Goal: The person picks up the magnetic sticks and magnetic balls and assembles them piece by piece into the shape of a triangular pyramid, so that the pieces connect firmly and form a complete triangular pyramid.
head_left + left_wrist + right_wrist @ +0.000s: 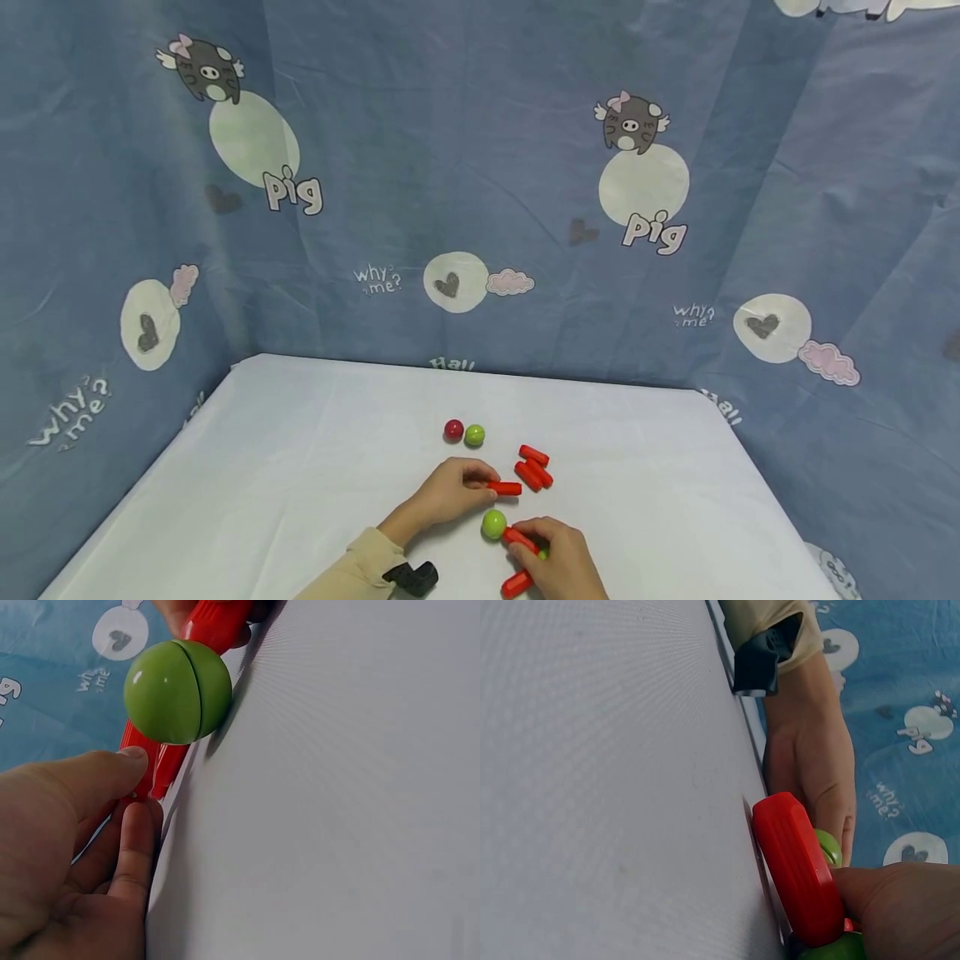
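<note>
In the head view my left hand [483, 485] pinches one end of a short red stick [505, 488] lying on the white table [300, 467]. The left wrist view shows thumb and finger of that hand [142, 784] on the red stick [154, 765], just behind a green ball [178, 691]. This green ball [493, 524] sits between my hands. My right hand [528, 533] grips a second red stick [520, 540] beside the ball; another red stick [517, 583] pokes out under the palm. In the right wrist view this hand [889, 900] holds the red stick [799, 874] against the table.
A red ball [453, 430] and a green ball [474, 435] lie side by side farther back. Three loose red sticks [534, 467] are clustered right of my left hand. Blue cartoon-print cloth [480, 208] walls the table on three sides. A black wrist mount [411, 577] sits on my left sleeve.
</note>
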Tool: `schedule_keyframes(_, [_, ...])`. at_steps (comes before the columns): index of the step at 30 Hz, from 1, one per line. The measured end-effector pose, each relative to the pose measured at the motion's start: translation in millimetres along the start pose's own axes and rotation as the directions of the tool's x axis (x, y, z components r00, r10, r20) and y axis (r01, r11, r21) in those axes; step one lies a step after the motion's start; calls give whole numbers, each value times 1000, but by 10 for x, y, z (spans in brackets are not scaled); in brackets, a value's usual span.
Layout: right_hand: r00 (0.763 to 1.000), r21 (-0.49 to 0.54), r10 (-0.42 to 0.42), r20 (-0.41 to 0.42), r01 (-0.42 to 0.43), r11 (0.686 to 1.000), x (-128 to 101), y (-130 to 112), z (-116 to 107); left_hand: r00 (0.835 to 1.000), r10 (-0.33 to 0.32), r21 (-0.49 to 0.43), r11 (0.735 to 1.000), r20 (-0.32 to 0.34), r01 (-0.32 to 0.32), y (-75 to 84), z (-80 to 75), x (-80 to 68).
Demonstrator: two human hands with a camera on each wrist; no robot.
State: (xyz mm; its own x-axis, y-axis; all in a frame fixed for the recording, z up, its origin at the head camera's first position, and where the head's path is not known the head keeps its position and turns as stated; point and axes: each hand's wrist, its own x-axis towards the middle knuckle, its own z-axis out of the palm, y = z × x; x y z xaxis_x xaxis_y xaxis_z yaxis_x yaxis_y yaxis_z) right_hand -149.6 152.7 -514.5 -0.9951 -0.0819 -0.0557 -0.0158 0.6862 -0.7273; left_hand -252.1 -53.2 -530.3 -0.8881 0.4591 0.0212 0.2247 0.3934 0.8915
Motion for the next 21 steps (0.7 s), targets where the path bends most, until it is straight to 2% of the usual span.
schedule_keyframes(8, [1000, 14, 6, 9, -6, 1000, -1, -15, -3, 1000, 11, -38, 999, -23, -12, -23, -61, -108])
schedule_keyframes(21, [999, 34, 45, 1, -45, 998, 15, -18, 18, 991, -91, -30, 996, -102, 88, -53, -131, -327])
